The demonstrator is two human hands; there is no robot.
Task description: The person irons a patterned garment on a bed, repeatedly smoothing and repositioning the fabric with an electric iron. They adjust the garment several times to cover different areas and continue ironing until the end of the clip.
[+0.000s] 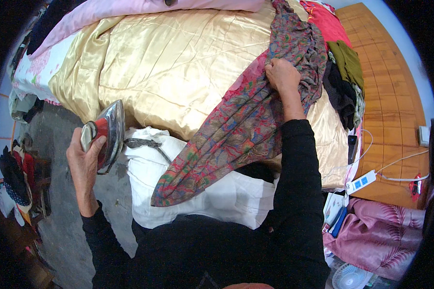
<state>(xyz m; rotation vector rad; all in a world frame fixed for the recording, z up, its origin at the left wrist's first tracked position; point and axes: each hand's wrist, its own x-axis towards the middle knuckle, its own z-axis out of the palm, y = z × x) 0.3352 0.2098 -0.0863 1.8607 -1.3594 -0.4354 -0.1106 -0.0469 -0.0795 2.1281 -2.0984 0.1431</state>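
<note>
My left hand grips the handle of a red and silver clothes iron, raised clear of the cloth with its metal soleplate turned sideways. Across my lap and the bed stretches a patterned scarf-like fabric in grey, red, green and blue. My right hand is closed on a bunched fold of this fabric, whose far part runs on up the bed. Beneath its near end, a white cloth covers my lap. A dark grey strip lies on the white cloth beside the iron.
A gold satin quilt covers the bed, with a pink bedding roll behind. Folded dark clothes lie near the wooden headboard. At right are a white power strip with cords and a small fan. Concrete floor shows left.
</note>
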